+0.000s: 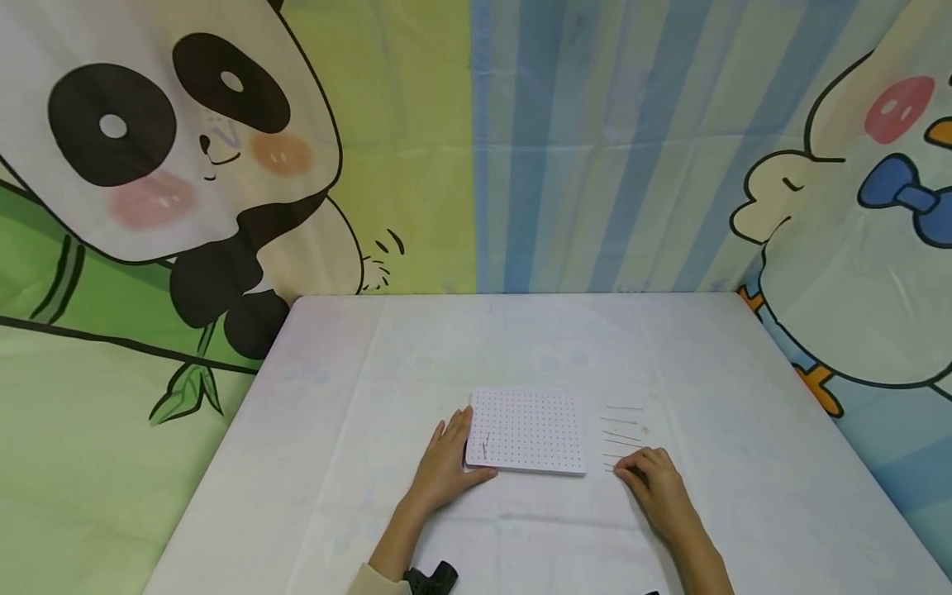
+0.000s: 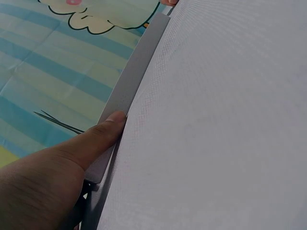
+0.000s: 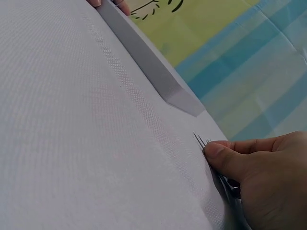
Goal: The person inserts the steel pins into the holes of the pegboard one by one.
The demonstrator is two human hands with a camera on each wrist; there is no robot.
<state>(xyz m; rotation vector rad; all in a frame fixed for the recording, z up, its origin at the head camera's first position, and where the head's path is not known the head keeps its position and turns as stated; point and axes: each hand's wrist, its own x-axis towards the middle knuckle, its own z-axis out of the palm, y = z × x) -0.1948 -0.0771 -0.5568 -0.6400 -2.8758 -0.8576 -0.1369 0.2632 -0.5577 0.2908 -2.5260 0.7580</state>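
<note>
Pegboard [image 1: 526, 430] lies between both hands.

White-clothed table [image 1: 335, 463], cartoon panda backdrop [image 1: 149, 149], blue-striped wall cloth [image 1: 595, 140], perhaps a duck [image 1: 855, 248]

Setting: makeshift recording booth, possibly a children's room. Walls draped in creased printed cartoon fabric: black-and-white panda with green bamboo [image 1: 149, 165], blue-and-white stripes [image 1: 595, 149], white duck with blue bow tie [image 1: 870, 231]. Bench under plain white cloth [image 1: 335, 413].
</note>
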